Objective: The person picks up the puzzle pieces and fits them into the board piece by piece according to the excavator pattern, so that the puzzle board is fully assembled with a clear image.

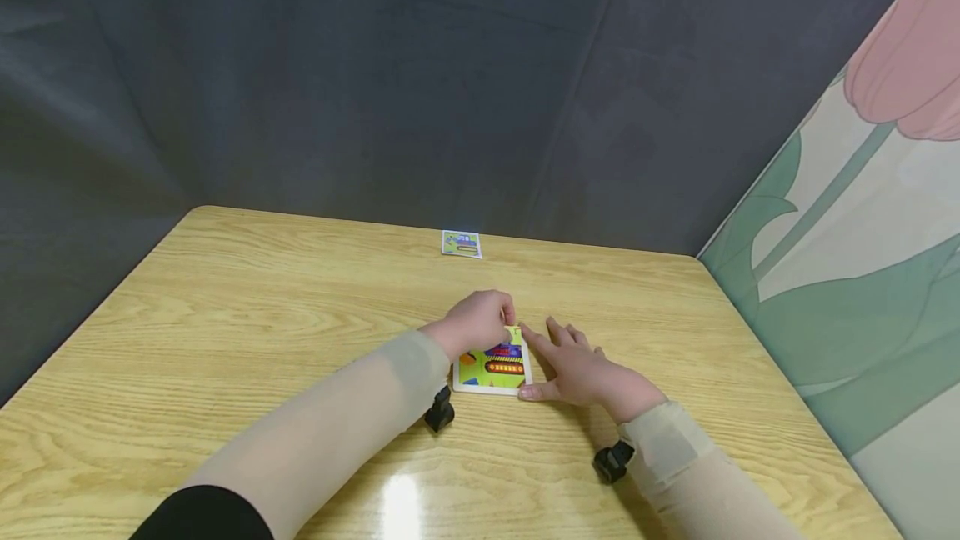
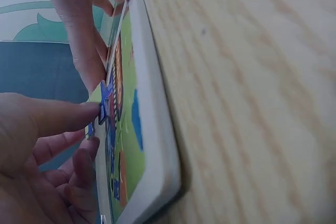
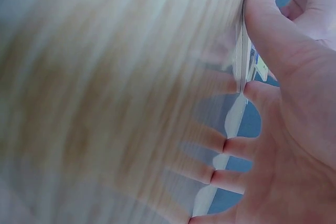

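A white-rimmed picture puzzle tray (image 1: 483,390) lies flat on the wooden table, showing a colourful tracked vehicle on green. At its upper right corner, my left hand (image 1: 478,319) pinches a small puzzle piece (image 2: 96,97) between thumb and fingers. The left wrist view shows this piece tilted up against the picture, partly covered by the thumb. My right hand (image 1: 573,369) lies along the tray's right side with its fingers spread; its thumb touches the lower right corner and its index fingertip is at the upper right edge.
A small picture card (image 1: 461,244) with a similar vehicle lies near the table's back edge. Behind the wooden table (image 1: 262,298) hangs a dark curtain (image 1: 375,90). A wall with painted flowers (image 1: 847,315) runs along the right side.
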`<state>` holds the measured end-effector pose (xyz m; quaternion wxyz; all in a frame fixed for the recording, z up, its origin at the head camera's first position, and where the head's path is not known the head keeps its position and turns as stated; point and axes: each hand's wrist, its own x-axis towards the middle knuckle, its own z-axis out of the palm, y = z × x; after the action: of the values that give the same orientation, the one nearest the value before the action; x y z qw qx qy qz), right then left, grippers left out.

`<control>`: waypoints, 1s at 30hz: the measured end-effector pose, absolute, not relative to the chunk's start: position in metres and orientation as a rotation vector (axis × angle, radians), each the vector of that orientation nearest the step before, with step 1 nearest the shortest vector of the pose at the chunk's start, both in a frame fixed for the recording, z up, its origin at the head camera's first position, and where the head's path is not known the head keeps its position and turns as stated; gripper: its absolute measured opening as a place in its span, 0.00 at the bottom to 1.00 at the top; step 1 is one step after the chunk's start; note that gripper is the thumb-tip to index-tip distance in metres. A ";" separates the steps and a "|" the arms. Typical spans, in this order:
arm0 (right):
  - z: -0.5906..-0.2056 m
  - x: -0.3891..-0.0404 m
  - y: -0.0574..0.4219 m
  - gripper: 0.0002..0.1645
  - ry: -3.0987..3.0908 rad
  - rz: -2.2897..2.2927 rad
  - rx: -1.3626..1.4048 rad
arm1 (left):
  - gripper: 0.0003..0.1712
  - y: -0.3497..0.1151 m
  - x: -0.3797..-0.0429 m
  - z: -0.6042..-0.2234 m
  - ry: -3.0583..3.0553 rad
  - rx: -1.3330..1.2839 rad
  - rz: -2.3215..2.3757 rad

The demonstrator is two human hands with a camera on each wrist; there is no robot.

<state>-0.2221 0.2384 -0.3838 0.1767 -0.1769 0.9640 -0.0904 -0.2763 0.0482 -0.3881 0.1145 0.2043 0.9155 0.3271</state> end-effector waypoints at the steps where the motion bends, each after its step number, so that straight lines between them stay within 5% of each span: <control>1: -0.384 -0.222 0.239 0.60 2.729 -0.260 -0.503 | 0.08 0.048 -0.276 -0.388 2.686 0.607 0.942; 22: -0.387 -0.224 0.242 0.60 2.724 -0.273 -0.513 | 0.06 0.051 -0.267 -0.386 2.819 0.685 0.628; 30: -0.389 -0.226 0.240 0.61 2.737 -0.240 -0.503 | 0.36 0.007 -0.264 -0.382 2.828 0.777 0.459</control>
<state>-0.2257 0.2401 -0.3891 0.1735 -0.1773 0.9650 -0.0847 -0.2642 0.0068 -0.3818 0.0865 0.2607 0.9491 0.1541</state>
